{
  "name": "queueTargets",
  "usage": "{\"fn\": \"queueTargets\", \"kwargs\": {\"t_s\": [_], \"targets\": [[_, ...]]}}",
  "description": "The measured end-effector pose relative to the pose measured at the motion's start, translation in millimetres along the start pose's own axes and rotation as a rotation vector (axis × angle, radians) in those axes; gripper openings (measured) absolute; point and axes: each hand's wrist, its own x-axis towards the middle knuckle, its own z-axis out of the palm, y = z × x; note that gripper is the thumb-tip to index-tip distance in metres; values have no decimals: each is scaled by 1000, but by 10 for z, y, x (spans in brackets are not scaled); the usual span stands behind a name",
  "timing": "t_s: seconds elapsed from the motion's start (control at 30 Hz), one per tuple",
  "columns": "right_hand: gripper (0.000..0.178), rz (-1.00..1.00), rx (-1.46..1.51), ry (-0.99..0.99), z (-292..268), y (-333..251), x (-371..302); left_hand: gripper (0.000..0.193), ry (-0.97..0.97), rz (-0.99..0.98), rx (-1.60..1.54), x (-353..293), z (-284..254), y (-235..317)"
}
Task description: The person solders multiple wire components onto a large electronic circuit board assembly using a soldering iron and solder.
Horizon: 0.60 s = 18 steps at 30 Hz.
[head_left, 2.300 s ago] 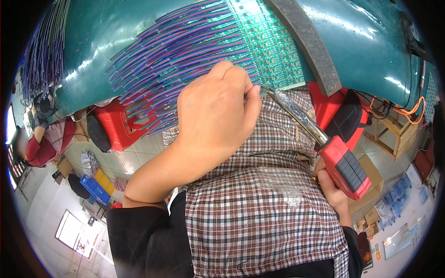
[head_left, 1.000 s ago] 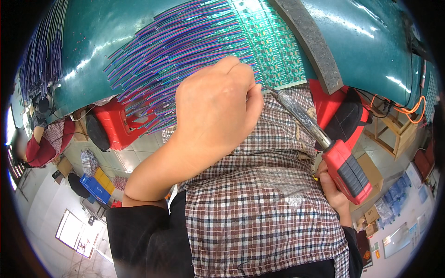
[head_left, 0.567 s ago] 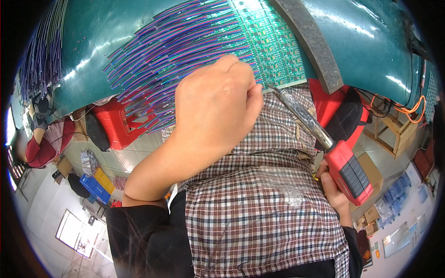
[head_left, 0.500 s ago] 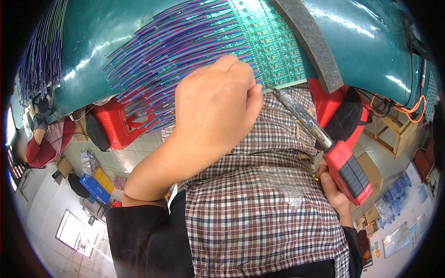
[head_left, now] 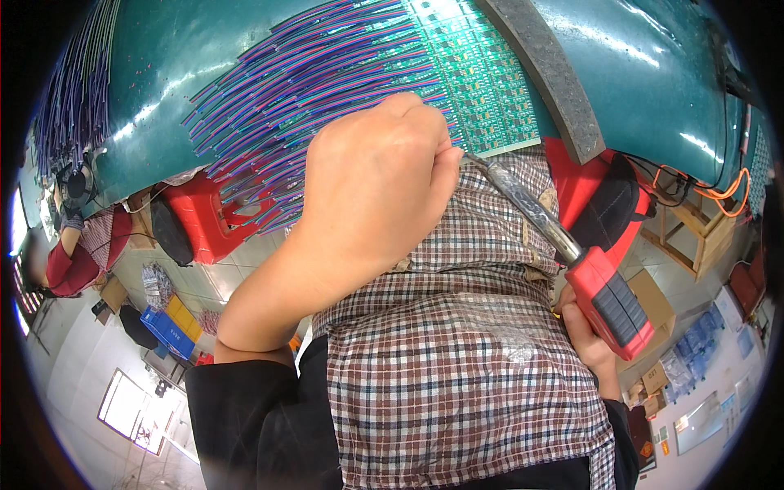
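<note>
1. At a green worktop (head_left: 637, 98), a person in a checked apron (head_left: 465, 343) bends over a sheet of circuit boards (head_left: 482, 90), the panel lying flat near the front edge.
2. The right hand (head_left: 584, 335), partly hidden, grips the red and black handle of a soldering iron (head_left: 563, 241), its metal shaft slanting up and to the left.
3. The left hand (head_left: 384, 171) is curled closed, back of the hand up, thumb drawn in against the fingers; its fingertips are hidden, and what they may grip cannot be told.
4. The iron's tip sits just beside the left thumb, near the front left corner of the boards; whether it touches anything cannot be told.
5. Rows of purple, blue and red wires (head_left: 310, 90) fan out leftward from the boards, the nearest ends hanging past the worktop's edge and partly covered by the left hand.
6. A dark gray bar (head_left: 543, 73) lies along the right side of the boards.
7. At far left, a second bunch of wires (head_left: 77, 90) drapes over the worktop, near a co-worker in a red sleeve (head_left: 69, 265); a red stool (head_left: 196, 220) stands between the two people.
</note>
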Motion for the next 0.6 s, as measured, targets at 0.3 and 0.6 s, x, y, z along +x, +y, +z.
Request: {"fn": "queueTargets", "kwargs": {"t_s": [0.3,0.6], "targets": [[29,-23,-113,19,-52,45,-71,19,19,-13,35,-29,29,25],[30,-46,-60,-21,-38,29,6,19,33,0,50,-40,30,27]]}}
